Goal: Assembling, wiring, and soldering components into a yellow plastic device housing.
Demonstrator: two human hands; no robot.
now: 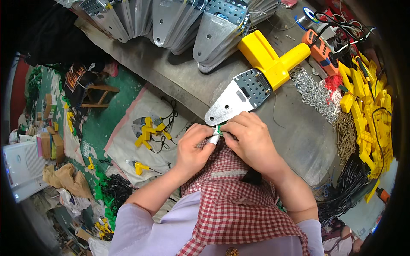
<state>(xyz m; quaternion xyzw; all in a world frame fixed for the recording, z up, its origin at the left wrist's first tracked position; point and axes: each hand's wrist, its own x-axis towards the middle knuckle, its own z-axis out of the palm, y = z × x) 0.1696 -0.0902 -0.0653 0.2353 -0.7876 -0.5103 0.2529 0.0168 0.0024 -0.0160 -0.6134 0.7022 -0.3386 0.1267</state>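
My left hand (192, 147) and my right hand (250, 138) meet at the near edge of a grey workbench (171, 79), pinching a small green and white part (218, 130) between their fingertips. Just beyond my fingers lies a tool with a yellow plastic handle (269, 57) and a perforated, pointed metal plate (239, 96). The plate's tip points toward my hands. A red and white checked cloth (232, 200) covers my lap below the hands.
Stacks of similar metal plates (183, 21) lean at the back of the bench. A pile of silver screws (314, 91), brown screws (346, 134), yellow handle shells (369, 102) and black cables (346, 183) lie to the right. More yellow tools (147, 130) rest on a sheet on the floor at left.
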